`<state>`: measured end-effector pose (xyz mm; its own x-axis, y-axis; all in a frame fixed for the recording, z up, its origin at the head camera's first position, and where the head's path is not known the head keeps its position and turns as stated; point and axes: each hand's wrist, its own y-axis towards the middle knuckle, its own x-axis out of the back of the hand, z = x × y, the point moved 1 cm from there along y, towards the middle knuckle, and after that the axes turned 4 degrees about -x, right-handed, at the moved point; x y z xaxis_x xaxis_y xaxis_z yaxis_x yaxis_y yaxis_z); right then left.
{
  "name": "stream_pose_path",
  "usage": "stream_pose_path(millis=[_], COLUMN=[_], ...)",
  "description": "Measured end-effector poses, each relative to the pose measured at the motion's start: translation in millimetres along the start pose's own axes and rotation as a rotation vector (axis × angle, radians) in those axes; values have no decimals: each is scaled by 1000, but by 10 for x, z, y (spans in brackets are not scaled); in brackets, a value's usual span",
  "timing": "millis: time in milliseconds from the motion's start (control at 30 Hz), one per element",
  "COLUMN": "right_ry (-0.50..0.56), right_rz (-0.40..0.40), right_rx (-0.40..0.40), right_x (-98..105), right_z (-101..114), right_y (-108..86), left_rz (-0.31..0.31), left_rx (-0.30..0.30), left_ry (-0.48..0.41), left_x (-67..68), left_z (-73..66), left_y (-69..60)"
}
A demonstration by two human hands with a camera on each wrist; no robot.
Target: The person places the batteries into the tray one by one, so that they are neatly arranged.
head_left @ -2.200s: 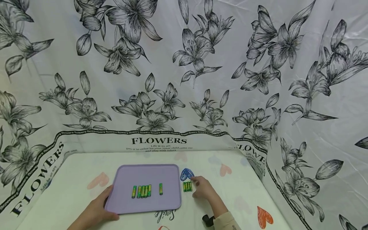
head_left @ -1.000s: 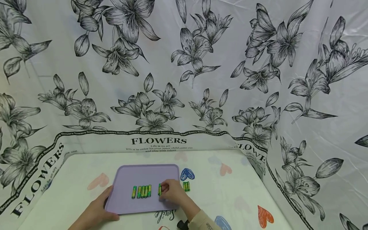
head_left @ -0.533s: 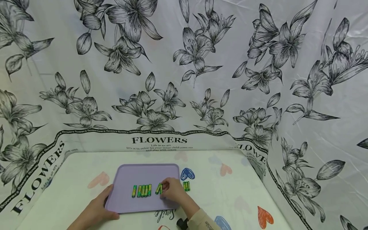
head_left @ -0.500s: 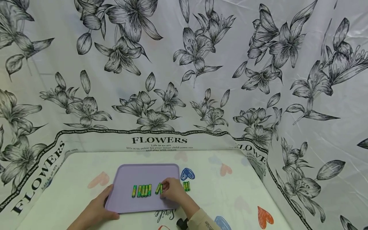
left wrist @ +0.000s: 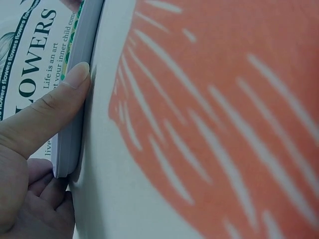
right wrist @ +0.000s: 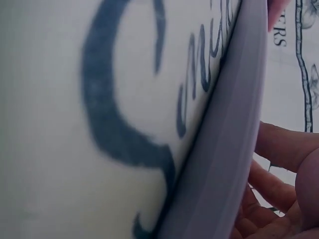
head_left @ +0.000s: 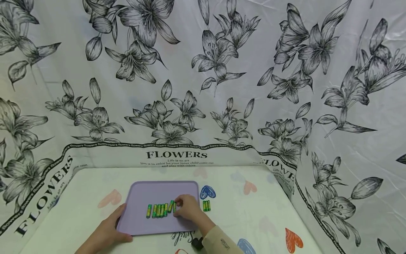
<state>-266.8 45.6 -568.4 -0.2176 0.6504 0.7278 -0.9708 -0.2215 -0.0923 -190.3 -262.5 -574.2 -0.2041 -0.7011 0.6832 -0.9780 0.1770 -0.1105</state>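
Observation:
A pale purple tray [head_left: 158, 192] lies on the table. My left hand [head_left: 106, 227] grips its near left corner; in the left wrist view the thumb [left wrist: 60, 102] lies along the rim. On the tray stands a row of several small green-and-yellow batteries [head_left: 160, 210], the leftmost set a little apart. Just right of the row, one battery [head_left: 170, 206] leans at a slant. My right hand [head_left: 188, 210] pinches another battery [head_left: 174, 207] beside it, partly hidden by the fingers. In the right wrist view the tray wall hides the batteries.
More batteries [head_left: 206, 206] lie side by side on the table, right of the tray. The white tablecloth [head_left: 260, 211] carries printed hearts and lettering. A flower-printed curtain [head_left: 203, 106] hangs behind and at both sides. A black object [head_left: 197, 243] sits by the right wrist.
One battery has gone from the group beside the tray to the tray. My right hand has slid leftward with the batteries, bringing the slanted one close to the row. The left hand stays put.

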Motion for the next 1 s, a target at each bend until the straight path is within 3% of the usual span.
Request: stream_pose_path(millis=[400,733,1000], right_ry=[88,166,107], right_rz=[11,-39,-36], right_rx=[14,11,-38], right_x=[13,596,954], right_z=[53,-283,-743], right_y=[-56,-201,-273], left_rz=[-6,-5,-1], left_rx=[4,8,6], left_ry=[41,46,28], left_x=[11,1,3], left_z=[-25,-9,-6], left_y=[-2,4,-3])
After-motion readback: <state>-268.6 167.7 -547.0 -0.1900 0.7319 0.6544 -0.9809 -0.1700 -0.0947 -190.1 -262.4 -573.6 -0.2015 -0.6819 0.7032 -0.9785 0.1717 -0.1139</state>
